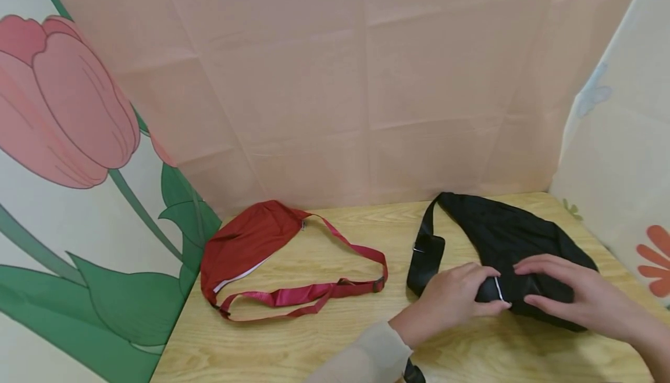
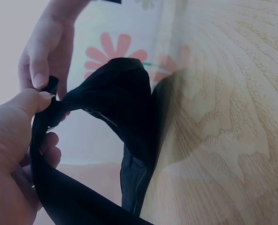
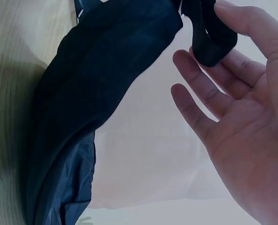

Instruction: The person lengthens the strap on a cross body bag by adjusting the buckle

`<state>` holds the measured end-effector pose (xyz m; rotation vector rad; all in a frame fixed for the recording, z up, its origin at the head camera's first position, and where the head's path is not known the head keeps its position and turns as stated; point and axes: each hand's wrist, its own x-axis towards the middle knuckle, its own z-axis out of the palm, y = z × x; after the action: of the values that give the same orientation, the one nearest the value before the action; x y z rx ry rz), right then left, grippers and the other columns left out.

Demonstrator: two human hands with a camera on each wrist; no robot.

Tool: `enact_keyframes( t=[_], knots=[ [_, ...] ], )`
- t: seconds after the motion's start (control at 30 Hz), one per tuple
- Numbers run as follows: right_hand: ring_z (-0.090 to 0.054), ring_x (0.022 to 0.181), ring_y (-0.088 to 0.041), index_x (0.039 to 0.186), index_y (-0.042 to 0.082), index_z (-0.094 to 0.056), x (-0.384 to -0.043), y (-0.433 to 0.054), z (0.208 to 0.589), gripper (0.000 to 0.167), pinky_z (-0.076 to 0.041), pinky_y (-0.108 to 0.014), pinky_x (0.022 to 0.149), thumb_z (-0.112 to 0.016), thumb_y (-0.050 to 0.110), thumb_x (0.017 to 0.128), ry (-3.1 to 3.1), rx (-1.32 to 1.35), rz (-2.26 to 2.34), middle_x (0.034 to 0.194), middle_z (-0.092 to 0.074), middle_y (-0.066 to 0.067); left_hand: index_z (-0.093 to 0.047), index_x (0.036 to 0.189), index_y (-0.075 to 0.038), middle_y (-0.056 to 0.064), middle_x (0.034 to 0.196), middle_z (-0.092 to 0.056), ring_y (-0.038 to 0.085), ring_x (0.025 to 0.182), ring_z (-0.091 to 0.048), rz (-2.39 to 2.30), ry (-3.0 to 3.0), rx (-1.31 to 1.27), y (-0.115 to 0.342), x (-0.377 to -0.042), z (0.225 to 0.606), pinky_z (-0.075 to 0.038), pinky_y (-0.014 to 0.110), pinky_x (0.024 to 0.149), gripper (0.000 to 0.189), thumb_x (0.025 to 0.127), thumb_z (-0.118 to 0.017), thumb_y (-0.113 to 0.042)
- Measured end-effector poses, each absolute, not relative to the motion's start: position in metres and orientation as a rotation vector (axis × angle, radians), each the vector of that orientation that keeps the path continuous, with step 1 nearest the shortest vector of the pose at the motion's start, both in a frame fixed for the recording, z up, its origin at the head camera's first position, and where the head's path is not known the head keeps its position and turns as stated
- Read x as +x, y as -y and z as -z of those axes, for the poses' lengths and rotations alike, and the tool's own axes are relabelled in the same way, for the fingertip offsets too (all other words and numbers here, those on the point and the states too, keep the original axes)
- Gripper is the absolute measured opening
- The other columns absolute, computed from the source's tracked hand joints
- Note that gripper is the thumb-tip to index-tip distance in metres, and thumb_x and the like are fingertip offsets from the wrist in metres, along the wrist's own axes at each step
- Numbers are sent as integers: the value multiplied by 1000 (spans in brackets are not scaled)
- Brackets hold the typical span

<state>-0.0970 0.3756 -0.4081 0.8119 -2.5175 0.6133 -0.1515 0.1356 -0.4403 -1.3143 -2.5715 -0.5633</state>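
Observation:
A black sling bag (image 1: 523, 226) lies on the table at the right, its strap (image 2: 69, 197) raised off the surface. My left hand (image 1: 452, 296) pinches that strap beside a metal slider (image 1: 498, 289) between thumb and fingers. Just to the right, my right hand (image 1: 581, 296) holds the loose, looped strap end (image 3: 214, 47) between thumb and fingers, the other fingers spread. In the left wrist view the two hands nearly meet at the slider. A red sling bag (image 1: 251, 243) with a magenta strap (image 1: 298, 296) lies at the left, touched by neither hand.
The wooden table (image 1: 235, 354) runs back to a pinkish cloth backdrop (image 1: 314, 81). Flower-printed panels, one with a large tulip (image 1: 78, 98), stand at both sides. Part of the black strap (image 1: 413, 371) hangs near the front edge below my left sleeve (image 1: 366, 354).

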Motion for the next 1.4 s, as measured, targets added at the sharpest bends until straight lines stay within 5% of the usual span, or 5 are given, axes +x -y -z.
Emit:
enact_keyframes(
  t=[0.53, 0.97, 1.4],
  knots=[
    [-53, 110, 11, 120, 26, -68, -99, -368, 407, 65, -33, -3, 92, -96, 14, 62, 2544, 838, -622, 115, -66, 13, -60, 136, -29, -19, 115, -62, -11, 94, -56, 531, 2591, -1327, -134, -151, 440, -42, 5, 78, 55, 93, -63, -62],
    [-55, 106, 12, 113, 33, -70, -98, -375, 407, 69, -36, -3, 91, -97, 7, 55, 2526, 771, -594, 111, -68, 16, -58, 138, -29, -18, 118, -62, -11, 92, -55, 579, 2594, -1360, -133, -152, 441, -41, 5, 77, 54, 93, -63, -60],
    [-51, 111, 13, 121, 26, -68, -97, -382, 406, 67, -33, -1, 91, -95, 6, 63, 2581, 749, -650, 116, -66, 13, -57, 139, -29, -19, 118, -61, -12, 90, -53, 569, 2641, -1363, -132, -153, 442, -41, 4, 73, 54, 94, -62, -59]
  ],
)
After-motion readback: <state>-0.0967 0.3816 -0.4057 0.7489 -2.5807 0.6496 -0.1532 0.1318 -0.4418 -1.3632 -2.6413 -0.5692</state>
